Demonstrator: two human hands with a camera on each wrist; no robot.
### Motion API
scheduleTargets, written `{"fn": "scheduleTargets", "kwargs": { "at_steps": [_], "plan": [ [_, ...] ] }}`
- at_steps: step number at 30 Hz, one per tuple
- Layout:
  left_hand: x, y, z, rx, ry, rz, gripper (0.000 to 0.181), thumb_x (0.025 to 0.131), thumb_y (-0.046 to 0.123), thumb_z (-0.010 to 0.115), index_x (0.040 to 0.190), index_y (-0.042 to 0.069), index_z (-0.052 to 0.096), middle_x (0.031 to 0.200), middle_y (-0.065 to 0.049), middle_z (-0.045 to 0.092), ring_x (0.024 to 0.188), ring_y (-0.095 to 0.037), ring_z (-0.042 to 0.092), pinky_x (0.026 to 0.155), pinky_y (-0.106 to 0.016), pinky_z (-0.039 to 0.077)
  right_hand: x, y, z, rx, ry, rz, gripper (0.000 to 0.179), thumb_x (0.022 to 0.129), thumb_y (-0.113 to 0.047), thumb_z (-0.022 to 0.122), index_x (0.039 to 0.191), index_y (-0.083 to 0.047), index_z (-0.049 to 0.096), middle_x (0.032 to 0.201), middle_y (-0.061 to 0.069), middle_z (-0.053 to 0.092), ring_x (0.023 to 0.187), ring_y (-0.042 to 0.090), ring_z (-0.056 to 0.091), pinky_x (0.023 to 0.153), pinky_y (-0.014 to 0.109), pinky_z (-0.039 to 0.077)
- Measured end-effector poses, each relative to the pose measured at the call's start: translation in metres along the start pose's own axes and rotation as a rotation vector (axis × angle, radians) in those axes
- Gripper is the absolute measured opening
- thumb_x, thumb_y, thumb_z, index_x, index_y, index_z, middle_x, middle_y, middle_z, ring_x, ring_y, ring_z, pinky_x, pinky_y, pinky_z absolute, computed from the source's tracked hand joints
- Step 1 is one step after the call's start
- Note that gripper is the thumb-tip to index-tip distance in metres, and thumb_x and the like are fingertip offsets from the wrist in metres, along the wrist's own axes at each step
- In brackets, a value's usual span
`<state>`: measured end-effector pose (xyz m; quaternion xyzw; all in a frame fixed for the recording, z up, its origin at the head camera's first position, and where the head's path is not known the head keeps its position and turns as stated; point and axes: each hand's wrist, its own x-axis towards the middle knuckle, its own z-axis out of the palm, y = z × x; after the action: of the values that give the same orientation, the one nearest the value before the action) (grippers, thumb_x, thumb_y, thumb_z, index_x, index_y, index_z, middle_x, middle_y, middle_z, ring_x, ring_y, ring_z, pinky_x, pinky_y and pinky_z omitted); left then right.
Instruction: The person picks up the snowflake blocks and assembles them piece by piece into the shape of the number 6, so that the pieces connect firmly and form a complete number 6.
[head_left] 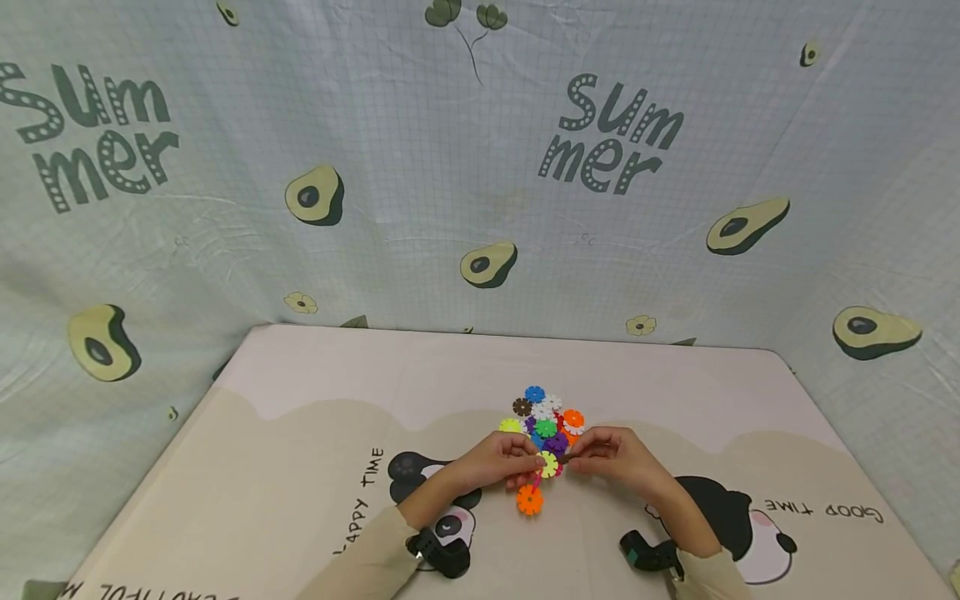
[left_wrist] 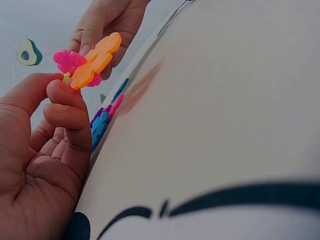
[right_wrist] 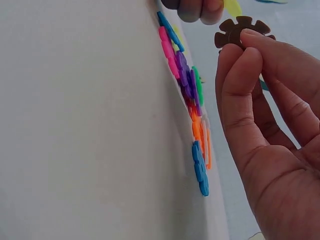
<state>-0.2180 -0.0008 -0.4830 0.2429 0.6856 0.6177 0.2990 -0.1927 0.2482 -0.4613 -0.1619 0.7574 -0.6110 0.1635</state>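
My left hand [head_left: 495, 460] pinches a yellow notched plastic disc [head_left: 550, 465]. Joined to it are a pink disc [left_wrist: 69, 61] and an orange disc [head_left: 529, 500], which hangs on the near side in the head view. Between thumb and fingertips, my right hand [head_left: 618, 456] holds a brown snowflake disc [right_wrist: 239, 31], its notched rim facing up in the right wrist view. The brown disc is close to the yellow one; whether they touch I cannot tell. Just beyond both hands lies a pile of loose discs, among them a green disc [head_left: 546, 427] and a purple disc [head_left: 556, 442].
At the pile's far end are a blue disc [head_left: 535, 394] and a dark brown disc [head_left: 522, 407]. An orange disc [head_left: 573, 418] lies at its right. The table [head_left: 300, 475] has a printed cloth with panda figures, and a patterned curtain [head_left: 420, 167] hangs behind it.
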Motion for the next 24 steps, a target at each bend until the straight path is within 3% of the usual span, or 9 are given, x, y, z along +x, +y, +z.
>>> {"fn": "scheduleTargets", "kwargs": {
  "at_steps": [7, 15, 24],
  "plan": [
    [0.0003, 0.0004, 0.0007, 0.009, 0.009, -0.006, 0.020, 0.098, 0.011, 0.059, 0.100, -0.008, 0.060, 0.070, 0.002, 0.059, 0.053, -0.007, 0.049, 0.055, -0.015, 0.043, 0.0001, -0.0012, 0.0010, -0.009, 0.010, 0.009, 0.026, 0.088, -0.007, 0.071, 0.103, 0.013, 0.063, 0.097, 0.023, 0.067, 0.083, 0.012, 0.068, 0.076, 0.025, 0.055],
    [0.0010, -0.0016, -0.0002, 0.007, -0.005, 0.006, 0.018, 0.097, 0.009, 0.059, 0.100, -0.009, 0.059, 0.070, 0.002, 0.058, 0.053, -0.006, 0.048, 0.054, -0.015, 0.042, 0.0021, 0.0014, 0.0033, -0.011, -0.021, -0.050, 0.021, 0.088, -0.004, 0.070, 0.100, 0.013, 0.064, 0.096, 0.016, 0.070, 0.086, 0.015, 0.070, 0.077, 0.026, 0.056],
    [-0.0002, -0.0021, -0.0025, 0.018, -0.032, 0.019, 0.017, 0.097, 0.008, 0.058, 0.100, -0.009, 0.059, 0.070, 0.001, 0.058, 0.055, -0.006, 0.049, 0.055, -0.014, 0.043, 0.0040, 0.0050, 0.0060, -0.036, -0.004, -0.089, 0.017, 0.086, -0.004, 0.073, 0.094, 0.011, 0.067, 0.091, 0.003, 0.072, 0.080, 0.013, 0.069, 0.072, 0.026, 0.056]
  ]
}}
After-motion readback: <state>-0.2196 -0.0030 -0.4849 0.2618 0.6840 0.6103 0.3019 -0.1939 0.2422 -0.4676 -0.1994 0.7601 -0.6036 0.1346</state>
